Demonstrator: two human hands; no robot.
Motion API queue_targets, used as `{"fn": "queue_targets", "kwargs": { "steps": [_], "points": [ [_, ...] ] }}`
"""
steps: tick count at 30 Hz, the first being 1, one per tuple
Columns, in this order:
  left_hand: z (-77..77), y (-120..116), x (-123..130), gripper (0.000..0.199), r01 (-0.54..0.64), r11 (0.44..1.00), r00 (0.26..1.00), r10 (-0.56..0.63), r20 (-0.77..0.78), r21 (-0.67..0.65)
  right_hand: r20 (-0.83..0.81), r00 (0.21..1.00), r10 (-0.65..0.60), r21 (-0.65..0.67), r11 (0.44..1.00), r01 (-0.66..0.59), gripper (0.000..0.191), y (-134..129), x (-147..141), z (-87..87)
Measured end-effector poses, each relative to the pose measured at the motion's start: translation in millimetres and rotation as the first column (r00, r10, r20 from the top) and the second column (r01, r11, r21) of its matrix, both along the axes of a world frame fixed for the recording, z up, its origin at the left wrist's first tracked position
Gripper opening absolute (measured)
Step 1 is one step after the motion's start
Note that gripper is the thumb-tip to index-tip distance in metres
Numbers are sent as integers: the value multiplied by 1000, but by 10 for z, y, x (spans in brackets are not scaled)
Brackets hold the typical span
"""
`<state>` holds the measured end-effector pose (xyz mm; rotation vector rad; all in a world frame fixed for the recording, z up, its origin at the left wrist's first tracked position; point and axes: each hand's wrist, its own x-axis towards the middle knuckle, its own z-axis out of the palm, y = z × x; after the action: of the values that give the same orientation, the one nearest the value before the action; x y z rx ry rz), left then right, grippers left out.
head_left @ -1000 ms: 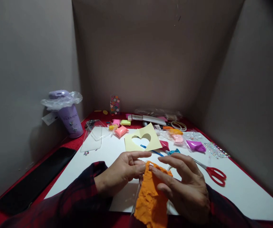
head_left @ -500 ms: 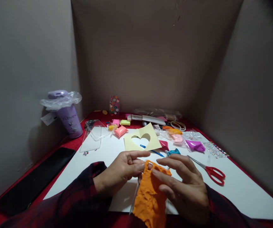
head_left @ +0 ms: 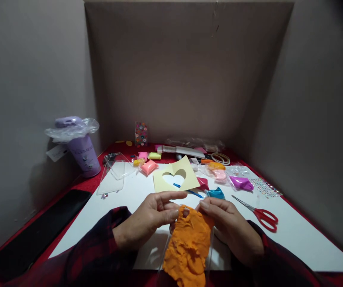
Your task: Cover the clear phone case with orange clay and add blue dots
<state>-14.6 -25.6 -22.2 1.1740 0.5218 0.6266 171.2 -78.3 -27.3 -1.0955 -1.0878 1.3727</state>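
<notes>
A clear phone case covered with rough orange clay (head_left: 189, 247) is held up at the bottom centre, with a small hole near its top left corner. My left hand (head_left: 150, 217) grips the case's upper left edge between thumb and fingers, the index finger stretched above it. At the upper right corner, my right hand (head_left: 234, 227) pinches the case and clay, its thumb on top. The lower end of the case runs out of view.
White paper (head_left: 78, 235) covers the red table. Beyond my hands lie a cream card with a heart cut-out (head_left: 192, 179), clay packets and a blue tool. Red-handled scissors (head_left: 265, 219) lie right; clear cases (head_left: 111, 181), a purple cup (head_left: 86, 157) and a black phone-like slab (head_left: 40, 231) are left.
My right hand has gone from spread fingers over the clay to a pinch at the case's upper right corner. My left hand keeps its hold. The whole view has shifted slightly.
</notes>
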Motion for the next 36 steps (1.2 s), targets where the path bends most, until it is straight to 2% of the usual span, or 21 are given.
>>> {"fn": "queue_targets", "kwargs": {
  "steps": [2,5,9,12,18,28,32,36],
  "points": [
    [-1,-1,-3,46,10,1000,1000,-10,-6,3,-67,998,9,-54,998,-13,24,-7,-13,0],
    [-6,-2,-4,46,15,1000,1000,-15,-9,5,-68,998,-1,-80,997,-5,23,-6,-27,-12],
    [-14,3,-2,46,22,1000,1000,-22,1,3,-33,999,-20,-69,997,17,25,8,-28,-26],
    [-16,6,-1,46,18,1000,1000,-18,7,-1,-65,998,-9,-68,998,5,27,14,-9,-10],
    [-16,4,-2,47,9,1000,1000,-9,-5,15,-62,998,17,-49,999,-20,18,-4,15,19],
    [-11,1,3,47,9,1000,1000,-9,0,-12,-105,994,29,-46,998,-34,23,24,16,-13],
    [3,-4,0,46,6,1000,1000,-6,-13,3,-104,993,49,-49,997,-54,18,21,37,-21],
    [-7,-1,1,45,8,1000,1000,-7,-8,9,-79,997,13,-39,999,-16,18,-1,21,-52]
  ]
}}
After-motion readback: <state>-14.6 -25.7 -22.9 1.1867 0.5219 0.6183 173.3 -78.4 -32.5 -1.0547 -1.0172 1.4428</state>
